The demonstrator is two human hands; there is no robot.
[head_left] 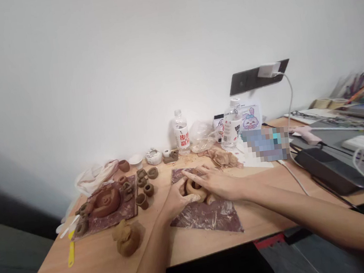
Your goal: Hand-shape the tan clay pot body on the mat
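Both hands show on my feed at a round clay pot (200,194), dark-mouthed, on the maroon mat (207,219). I have the left hand (176,195) curled around its side, the right hand (223,182) opened flat, fingers stretched across its far edge. Leftward, a brown dish (116,207) holds a small clay shape; nearby clay cups (148,190) look hollow.

A wooden table (97,260) bears a marbled mat (211,218) and clay lump (128,241).
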